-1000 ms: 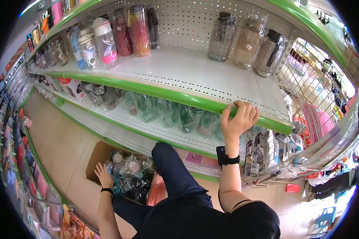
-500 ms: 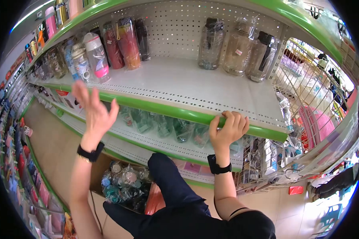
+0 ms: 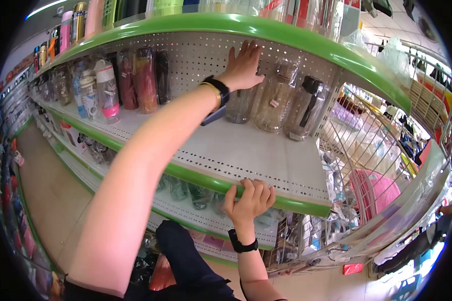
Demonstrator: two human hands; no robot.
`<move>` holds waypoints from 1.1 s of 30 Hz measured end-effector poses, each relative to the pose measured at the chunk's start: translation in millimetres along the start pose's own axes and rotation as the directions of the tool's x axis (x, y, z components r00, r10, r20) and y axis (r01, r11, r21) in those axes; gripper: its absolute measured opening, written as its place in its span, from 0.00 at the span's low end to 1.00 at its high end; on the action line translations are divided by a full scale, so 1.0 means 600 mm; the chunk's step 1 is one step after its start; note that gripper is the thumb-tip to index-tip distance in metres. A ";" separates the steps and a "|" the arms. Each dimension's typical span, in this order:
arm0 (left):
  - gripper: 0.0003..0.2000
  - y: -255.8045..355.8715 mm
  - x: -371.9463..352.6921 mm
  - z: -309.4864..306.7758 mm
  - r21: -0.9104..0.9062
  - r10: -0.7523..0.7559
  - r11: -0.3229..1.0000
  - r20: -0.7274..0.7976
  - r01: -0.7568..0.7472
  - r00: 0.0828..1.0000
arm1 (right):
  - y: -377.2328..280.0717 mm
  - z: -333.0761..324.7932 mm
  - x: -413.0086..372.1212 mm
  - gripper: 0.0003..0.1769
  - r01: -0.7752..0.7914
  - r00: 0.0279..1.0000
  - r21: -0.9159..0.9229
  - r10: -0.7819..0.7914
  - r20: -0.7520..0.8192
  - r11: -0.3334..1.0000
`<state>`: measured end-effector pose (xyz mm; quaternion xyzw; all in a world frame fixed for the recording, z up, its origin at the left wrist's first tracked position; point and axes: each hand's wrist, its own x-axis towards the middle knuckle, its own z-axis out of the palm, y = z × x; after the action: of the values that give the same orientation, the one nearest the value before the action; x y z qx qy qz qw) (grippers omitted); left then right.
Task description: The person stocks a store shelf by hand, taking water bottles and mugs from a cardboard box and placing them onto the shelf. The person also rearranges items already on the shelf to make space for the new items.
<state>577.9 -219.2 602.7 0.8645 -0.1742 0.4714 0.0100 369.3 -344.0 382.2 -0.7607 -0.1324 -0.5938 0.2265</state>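
My left hand (image 3: 242, 69) reaches deep over the shelf with its fingers apart, in front of the perforated back panel. It overlaps the top of a wrapped clear water bottle (image 3: 238, 106), hiding the cap. To the right stand a wider clear bottle (image 3: 274, 103) and a clear bottle with a black lid (image 3: 305, 108), both in plastic wrap. My right hand (image 3: 251, 199) curls its fingers over the green front edge (image 3: 299, 204) of the shelf (image 3: 246, 148).
Several bottles stand at the shelf's left, including a red one (image 3: 146, 83) and one with a pink base (image 3: 107, 93). An upper shelf (image 3: 226, 22) overhangs my left hand. At right is a wire rack (image 3: 354, 135). Wrapped goods (image 3: 148, 256) lie by my legs.
My left hand has swung from the shelf's front left to the bottles at the back right. My right hand keeps its grip on the edge; the view has shifted.
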 end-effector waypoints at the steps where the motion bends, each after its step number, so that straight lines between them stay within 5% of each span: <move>1: 0.43 -0.004 0.006 0.013 -0.029 -0.088 0.996 -0.015 0.088 0.996 | -0.002 0.000 -0.002 0.12 -0.006 1.000 0.007 0.006 0.018 1.000; 5: 0.40 -0.005 -0.016 0.036 -0.043 -0.323 0.941 0.187 0.337 0.928 | -0.003 0.002 -0.003 0.12 -0.018 1.000 0.016 0.018 0.005 1.000; 9: 0.35 -0.015 -0.038 0.009 0.013 -0.142 0.990 0.110 0.141 0.984 | -0.005 0.001 -0.004 0.12 -0.049 0.999 0.005 0.049 0.015 0.999; 12: 0.35 -0.008 -0.053 -0.042 0.215 0.072 0.975 -0.072 -0.055 0.995 | -0.005 -0.003 -0.003 0.13 -0.032 0.999 0.002 0.032 0.013 0.999; 20: 0.45 -0.003 -0.092 -0.070 0.032 0.029 0.999 -0.220 -0.023 0.975 | -0.011 -0.023 0.007 0.13 -0.055 0.994 0.077 0.048 0.094 0.996; 23: 0.43 0.000 -0.102 -0.096 0.031 -0.018 0.999 -0.039 0.019 0.999 | -0.009 -0.023 0.007 0.14 -0.039 0.996 0.080 0.033 0.082 0.996; 25: 0.39 -0.003 -0.108 -0.113 -0.135 -0.057 0.987 0.204 0.085 0.977 | -0.007 -0.023 0.008 0.14 -0.031 0.996 0.077 0.024 0.087 0.997; 28: 0.35 -0.001 -0.145 -0.136 -0.173 -0.057 0.980 0.223 0.097 0.973 | -0.010 -0.024 0.009 0.14 -0.022 0.995 0.077 0.014 0.103 0.997; 33: 0.33 -0.004 -0.251 -0.196 -0.050 0.004 0.999 -0.041 -0.006 0.999 | -0.010 -0.024 0.010 0.15 -0.024 0.988 0.069 0.013 0.153 0.997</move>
<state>408.3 -151.7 545.1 0.8537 -0.1880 0.4843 0.0342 355.8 -346.2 391.9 -0.7964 -0.1632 -0.5269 0.2479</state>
